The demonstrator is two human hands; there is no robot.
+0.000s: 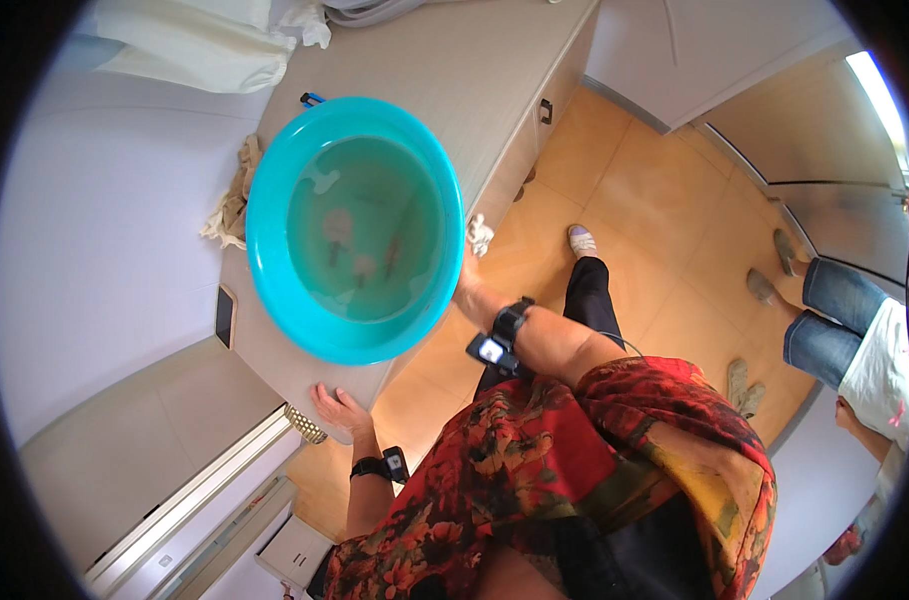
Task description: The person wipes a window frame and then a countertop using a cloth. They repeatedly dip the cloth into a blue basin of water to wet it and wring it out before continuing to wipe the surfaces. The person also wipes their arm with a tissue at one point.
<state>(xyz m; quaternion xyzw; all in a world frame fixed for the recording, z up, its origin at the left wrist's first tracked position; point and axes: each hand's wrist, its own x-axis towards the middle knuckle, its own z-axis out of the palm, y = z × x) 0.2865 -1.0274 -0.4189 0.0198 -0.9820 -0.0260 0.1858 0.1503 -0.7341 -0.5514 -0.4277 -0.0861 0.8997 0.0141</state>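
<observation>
A turquoise plastic basin (353, 349) with water in it stands on the light wood-grain countertop (469, 82). Blurred pinkish and brown shapes show through the water; I cannot tell what they are. My left hand (338, 411) rests flat on the counter near its rounded end, fingers spread and holding nothing. Beyond the basin's right rim is my right hand (467, 274), partly covered by that rim. A crumpled white cloth (480, 235) sticks out at its fingers, at the counter's front edge.
Behind the basin lie a beige cloth (237, 199) and a blue-and-black object (312, 99). A dark phone-like object (225, 316) lies near the wall. Drawer fronts with a dark handle (546, 112) face the tiled floor (642, 195). Another person (837, 307) in denim shorts stands at right, near loose shoes (743, 390).
</observation>
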